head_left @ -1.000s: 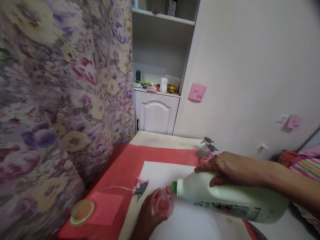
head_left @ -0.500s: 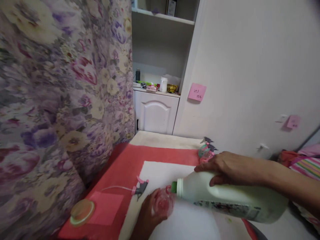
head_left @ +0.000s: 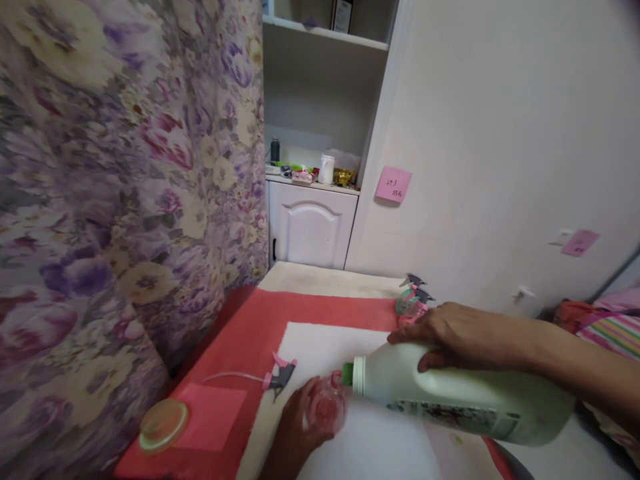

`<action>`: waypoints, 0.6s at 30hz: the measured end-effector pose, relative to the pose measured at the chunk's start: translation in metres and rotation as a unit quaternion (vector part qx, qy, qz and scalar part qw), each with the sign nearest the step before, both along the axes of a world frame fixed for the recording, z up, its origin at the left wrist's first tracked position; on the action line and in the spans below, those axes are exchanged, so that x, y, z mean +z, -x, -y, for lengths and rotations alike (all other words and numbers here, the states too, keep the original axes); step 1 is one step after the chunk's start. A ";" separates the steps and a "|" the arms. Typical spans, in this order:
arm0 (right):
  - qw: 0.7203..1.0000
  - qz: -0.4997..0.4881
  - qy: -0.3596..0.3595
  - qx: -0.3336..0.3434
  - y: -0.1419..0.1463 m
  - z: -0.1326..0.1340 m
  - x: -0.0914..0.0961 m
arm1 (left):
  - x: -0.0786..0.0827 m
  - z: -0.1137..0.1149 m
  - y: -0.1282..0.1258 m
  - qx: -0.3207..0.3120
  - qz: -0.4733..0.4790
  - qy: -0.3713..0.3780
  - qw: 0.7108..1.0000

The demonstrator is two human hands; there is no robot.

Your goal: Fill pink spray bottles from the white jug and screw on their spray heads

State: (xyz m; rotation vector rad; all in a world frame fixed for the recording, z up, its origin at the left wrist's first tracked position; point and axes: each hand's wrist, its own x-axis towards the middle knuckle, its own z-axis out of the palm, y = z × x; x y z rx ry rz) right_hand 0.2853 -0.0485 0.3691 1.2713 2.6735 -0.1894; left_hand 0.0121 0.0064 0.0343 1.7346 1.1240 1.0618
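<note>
My left hand (head_left: 299,423) is wrapped around a clear pink spray bottle (head_left: 327,403) without its top, over the white sheet. With my right hand (head_left: 463,337) I grip a large pale green jug (head_left: 490,393) from above, tilted onto its side. Its green spout (head_left: 347,374) meets the mouth of the spray bottle; whether liquid is flowing I cannot tell. A grey and pink spray nozzle (head_left: 279,378) with a thin clear tube lies to the left of my left hand. Further left is a round pale green cap (head_left: 164,425).
Two spray bottles, one green (head_left: 404,301) and one pink (head_left: 413,312), stand at the table's far right by the wall. A floral curtain (head_left: 130,200) hangs on the left. Behind the red-covered table (head_left: 240,333) is a white cabinet (head_left: 313,227) with small items on its shelf.
</note>
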 end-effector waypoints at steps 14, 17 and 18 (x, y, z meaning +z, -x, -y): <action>1.000 0.004 0.018 -0.019 0.004 -0.001 0.002 | -0.017 -0.003 -0.001 0.013 0.000 -0.008 1.000; 1.000 0.005 0.019 -0.020 0.002 -0.001 0.000 | -0.017 -0.004 0.000 0.012 -0.001 -0.017 1.000; 1.000 0.004 0.019 -0.020 0.002 -0.001 0.000 | -0.017 -0.005 0.000 0.015 -0.001 -0.016 1.000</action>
